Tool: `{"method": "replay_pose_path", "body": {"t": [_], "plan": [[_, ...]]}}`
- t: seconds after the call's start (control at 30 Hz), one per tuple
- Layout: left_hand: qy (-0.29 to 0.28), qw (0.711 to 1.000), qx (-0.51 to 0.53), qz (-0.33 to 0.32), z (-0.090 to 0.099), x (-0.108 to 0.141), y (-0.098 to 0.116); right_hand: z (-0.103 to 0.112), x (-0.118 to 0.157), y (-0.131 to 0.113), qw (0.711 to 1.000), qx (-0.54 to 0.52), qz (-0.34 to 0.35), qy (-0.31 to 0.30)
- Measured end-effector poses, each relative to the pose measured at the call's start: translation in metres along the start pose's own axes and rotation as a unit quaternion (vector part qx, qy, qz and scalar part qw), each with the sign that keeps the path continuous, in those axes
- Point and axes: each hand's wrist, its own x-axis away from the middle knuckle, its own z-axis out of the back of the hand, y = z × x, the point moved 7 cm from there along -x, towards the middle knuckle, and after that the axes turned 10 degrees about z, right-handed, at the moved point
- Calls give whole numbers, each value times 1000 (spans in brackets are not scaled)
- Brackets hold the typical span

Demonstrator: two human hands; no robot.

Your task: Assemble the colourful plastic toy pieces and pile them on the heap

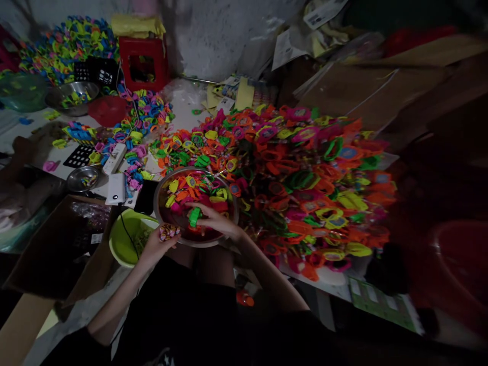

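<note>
A metal bowl [234, 216] full of bright plastic toy watches sits above my lap. My right hand [218, 222] is inside the bowl's rim, its fingers closed on a green toy watch [194, 217]. Just left of it, at the bowl's front left edge, my left hand [155, 247] grips a bundle of small striped pieces [170, 232], brown, yellow and pinkish. What exactly these pieces are is too small to tell. Orange, yellow and pink toy watches [185, 194] lie around the right hand in the bowl.
A large heap of toy watches [305, 178] covers the table on the right. On the left are a lime green basin [121, 239], a cardboard box [57, 254], a white power bank [116, 189] and a black phone [146, 197]. Another person's arm [19, 168] shows at far left.
</note>
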Motion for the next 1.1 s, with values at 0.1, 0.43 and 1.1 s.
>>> {"method": "replay_pose_path", "body": {"t": [0.1, 0.43, 1.1], "plan": [[-3, 1000, -7, -5, -4, 2, 4, -17, 10, -9, 976, -207, -64, -24], [39, 996, -44, -73, 0, 14, 22, -19, 16, -32, 969, -220, -31, 103], [119, 923, -283, -232, 5, 48, 59, -21, 24, -96, 947, 225, 201, 114]]}}
